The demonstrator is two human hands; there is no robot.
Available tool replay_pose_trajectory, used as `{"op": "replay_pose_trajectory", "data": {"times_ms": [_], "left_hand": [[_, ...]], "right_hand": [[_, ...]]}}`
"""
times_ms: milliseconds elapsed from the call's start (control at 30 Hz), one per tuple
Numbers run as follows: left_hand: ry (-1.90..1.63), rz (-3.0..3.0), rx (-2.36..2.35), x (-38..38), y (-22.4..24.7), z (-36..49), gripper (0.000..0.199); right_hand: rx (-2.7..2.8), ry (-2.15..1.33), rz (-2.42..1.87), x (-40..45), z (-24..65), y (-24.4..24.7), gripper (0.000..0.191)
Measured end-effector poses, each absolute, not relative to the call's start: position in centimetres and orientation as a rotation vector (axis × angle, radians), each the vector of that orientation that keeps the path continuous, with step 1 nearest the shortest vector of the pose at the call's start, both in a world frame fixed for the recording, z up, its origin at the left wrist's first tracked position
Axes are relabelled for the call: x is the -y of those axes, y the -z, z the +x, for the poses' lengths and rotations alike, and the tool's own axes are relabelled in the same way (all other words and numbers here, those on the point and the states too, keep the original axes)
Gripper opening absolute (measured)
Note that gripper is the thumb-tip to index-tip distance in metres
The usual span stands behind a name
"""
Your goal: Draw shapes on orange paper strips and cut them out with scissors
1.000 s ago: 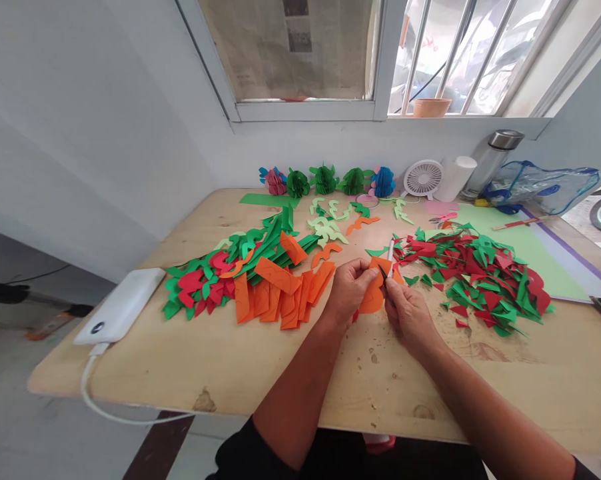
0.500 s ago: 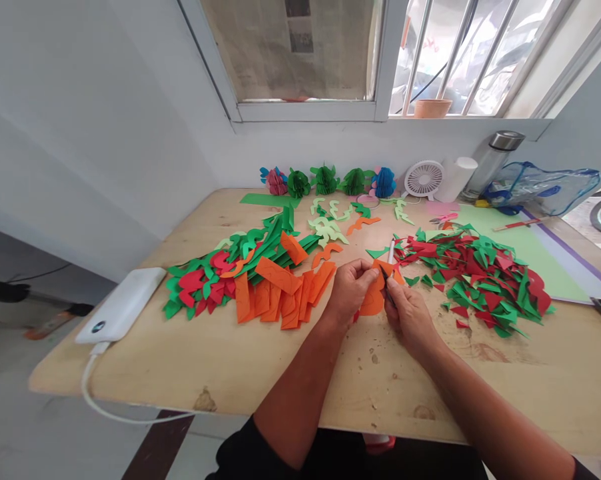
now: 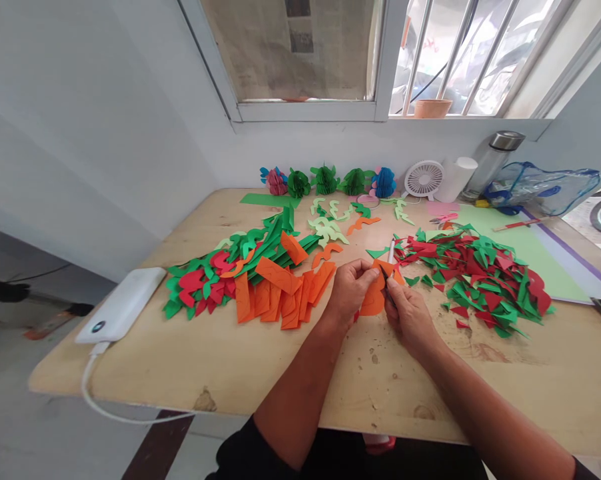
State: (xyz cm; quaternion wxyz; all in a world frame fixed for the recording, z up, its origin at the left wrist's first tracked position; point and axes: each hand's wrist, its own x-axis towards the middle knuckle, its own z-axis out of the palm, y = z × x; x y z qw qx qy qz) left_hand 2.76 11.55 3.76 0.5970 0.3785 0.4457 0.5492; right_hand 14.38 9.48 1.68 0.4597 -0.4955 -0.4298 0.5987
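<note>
A piece of orange paper (image 3: 373,304) is pinched between the thumb and fingers of my left hand (image 3: 351,288). My right hand (image 3: 410,310) is closed round dark scissors (image 3: 385,277), mostly covered by the fingers, with the blades at the paper's right side. Left of my hands lie several orange paper rectangles (image 3: 279,275) with drawn outlines. Beyond them is a heap of green paper strips and cut shapes (image 3: 255,243) with red cut-outs (image 3: 193,285) among them. A white pen-like stick (image 3: 391,251) lies just behind my hands.
Red and green paper scraps (image 3: 485,273) are piled at the right. Honeycomb paper figures (image 3: 325,180), a white fan (image 3: 424,179) and a glass bottle (image 3: 493,163) line the wall. A white power bank (image 3: 120,305) with a cable sits near the left edge.
</note>
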Motion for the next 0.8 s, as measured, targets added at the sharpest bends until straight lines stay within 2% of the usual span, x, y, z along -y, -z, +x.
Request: {"op": "replay_pose_trajectory", "data": {"times_ms": [800], "left_hand": [[-1.286,0.833,-1.006,-11.63,-3.61,2.85,0.018]], "right_hand": [[1.059,-1.437,-1.252,-9.53,14.44,-1.6,0.056]]}}
